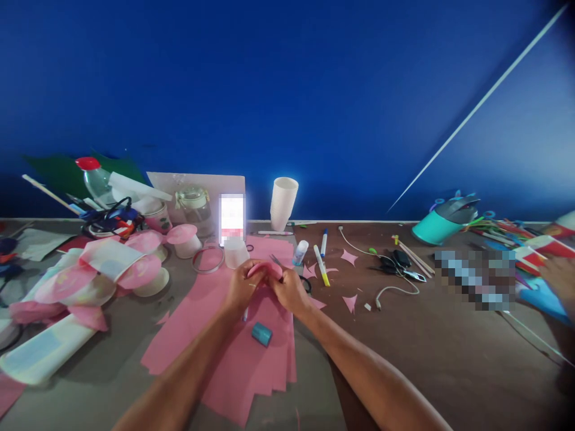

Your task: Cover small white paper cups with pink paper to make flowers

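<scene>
Both hands meet over the pink paper sheets point(233, 383) in the middle of the table. My left hand point(244, 286) is closed on one side of a curved pink paper piece point(265, 269), and my right hand point(291, 292) grips its other side. Just behind my right hand are scissors point(307, 284), partly hidden; one dark handle loop and a blade tip show. A teal cap point(262, 334) lies on the sheets below my hands. Beyond them stand a white paper cup point(236, 253) and a glue stick point(300, 252).
Cups with pink paper discs point(144, 269) crowd the left. A stack of white cups point(284, 203) stands by the blue wall. Markers point(321, 265), pink scraps point(350, 303), a white cable point(399, 287) and a teal pen holder point(438, 224) are rightward. Another person's hand point(559, 275) is at far right.
</scene>
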Tool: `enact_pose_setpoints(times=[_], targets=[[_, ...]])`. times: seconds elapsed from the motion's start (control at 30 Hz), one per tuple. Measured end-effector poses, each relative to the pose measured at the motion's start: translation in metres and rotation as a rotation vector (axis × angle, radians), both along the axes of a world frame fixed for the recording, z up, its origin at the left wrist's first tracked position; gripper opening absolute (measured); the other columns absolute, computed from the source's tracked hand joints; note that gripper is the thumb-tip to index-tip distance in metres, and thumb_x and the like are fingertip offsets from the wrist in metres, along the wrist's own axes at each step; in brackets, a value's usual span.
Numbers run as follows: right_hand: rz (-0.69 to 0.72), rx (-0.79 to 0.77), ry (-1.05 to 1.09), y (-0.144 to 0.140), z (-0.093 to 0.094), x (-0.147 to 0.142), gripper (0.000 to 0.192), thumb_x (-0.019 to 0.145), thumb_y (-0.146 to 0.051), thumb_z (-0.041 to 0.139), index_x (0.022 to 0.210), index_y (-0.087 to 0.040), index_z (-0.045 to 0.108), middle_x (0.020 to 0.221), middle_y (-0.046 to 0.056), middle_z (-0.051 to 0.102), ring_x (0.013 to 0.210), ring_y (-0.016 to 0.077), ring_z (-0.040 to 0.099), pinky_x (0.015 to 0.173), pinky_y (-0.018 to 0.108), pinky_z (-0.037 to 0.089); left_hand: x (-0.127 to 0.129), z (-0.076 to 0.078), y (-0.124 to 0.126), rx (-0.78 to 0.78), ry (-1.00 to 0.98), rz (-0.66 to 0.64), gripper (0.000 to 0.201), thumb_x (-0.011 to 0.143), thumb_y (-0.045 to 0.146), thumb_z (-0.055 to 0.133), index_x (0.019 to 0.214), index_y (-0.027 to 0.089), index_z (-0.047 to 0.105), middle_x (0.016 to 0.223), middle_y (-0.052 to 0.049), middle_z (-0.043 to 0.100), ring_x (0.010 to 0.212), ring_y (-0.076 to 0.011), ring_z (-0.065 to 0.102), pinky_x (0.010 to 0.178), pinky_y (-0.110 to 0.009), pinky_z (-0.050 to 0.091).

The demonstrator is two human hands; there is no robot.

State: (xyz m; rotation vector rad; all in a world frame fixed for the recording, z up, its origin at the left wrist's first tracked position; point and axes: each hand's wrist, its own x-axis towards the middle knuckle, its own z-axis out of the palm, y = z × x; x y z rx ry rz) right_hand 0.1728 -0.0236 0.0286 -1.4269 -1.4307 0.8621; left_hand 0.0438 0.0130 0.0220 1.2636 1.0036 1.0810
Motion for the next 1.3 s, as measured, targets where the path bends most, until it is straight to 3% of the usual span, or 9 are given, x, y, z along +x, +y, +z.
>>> enact_pose_setpoints(times=[0.17, 0.43, 0.63, 0.83, 1.07, 1.3], targets=[[-0.013, 0.01, -0.04, -0.002, 0.004, -0.001, 0.018, 0.079, -0.017, 0.054, 0.062, -0.02, 0.054, 0.056, -0.002, 0.052, 0.055, 0.0129, 0.043, 0.052, 0.026, 0.035, 0.001, 0.002, -0.003, 0.021, 0.052, 0.025, 0.017, 0.072, 0.033, 0.065, 0.07, 0.016, 0.067, 0.06, 0.001, 0.057, 0.057, -0.0121, 0.049, 0.053, -0.023, 0.04], [-0.013, 0.028, -0.102, -0.003, 0.005, -0.002, 0.024, 0.077, -0.014, 0.052, 0.055, -0.022, 0.045, 0.055, -0.001, 0.052, 0.054, 0.0135, 0.043, 0.052, 0.027, 0.036, 0.0, 0.004, -0.004, 0.06, 0.135, 0.042, 0.016, 0.074, 0.031, 0.062, 0.067, 0.017, 0.065, 0.06, 0.002, 0.056, 0.059, -0.0127, 0.049, 0.055, -0.023, 0.037], [0.013, 0.011, -0.072, -0.003, 0.006, -0.001, 0.019, 0.078, -0.015, 0.052, 0.059, -0.02, 0.053, 0.056, -0.002, 0.051, 0.055, 0.013, 0.044, 0.055, 0.027, 0.038, 0.001, 0.008, -0.007, 0.047, 0.122, 0.039, 0.015, 0.073, 0.031, 0.062, 0.073, 0.017, 0.067, 0.062, 0.002, 0.058, 0.059, -0.0129, 0.051, 0.054, -0.023, 0.039], [0.006, -0.056, 0.014, -0.001, 0.005, 0.002, 0.012, 0.08, -0.025, 0.056, 0.072, -0.018, 0.061, 0.062, -0.003, 0.055, 0.061, 0.0129, 0.046, 0.057, 0.025, 0.038, -0.001, 0.008, -0.005, 0.049, 0.129, 0.062, 0.018, 0.076, 0.033, 0.062, 0.076, 0.017, 0.068, 0.065, 0.0, 0.061, 0.06, -0.0142, 0.054, 0.056, -0.024, 0.042], [-0.045, -0.022, 0.078, 0.001, 0.001, 0.004, 0.022, 0.078, -0.034, 0.055, 0.061, -0.02, 0.052, 0.057, -0.003, 0.048, 0.056, 0.0124, 0.043, 0.053, 0.026, 0.036, -0.005, 0.006, -0.002, 0.091, 0.112, 0.079, 0.019, 0.078, 0.036, 0.065, 0.079, 0.017, 0.068, 0.072, -0.002, 0.065, 0.069, -0.0168, 0.059, 0.064, -0.026, 0.045], [-0.102, 0.019, 0.063, 0.004, -0.003, 0.006, 0.027, 0.08, -0.041, 0.052, 0.062, -0.021, 0.051, 0.055, -0.001, 0.053, 0.054, 0.014, 0.046, 0.05, 0.025, 0.036, 0.0, 0.014, -0.005, 0.044, 0.032, 0.024, 0.017, 0.073, 0.031, 0.068, 0.083, 0.018, 0.068, 0.069, 0.001, 0.065, 0.067, -0.0157, 0.059, 0.062, -0.024, 0.047]])
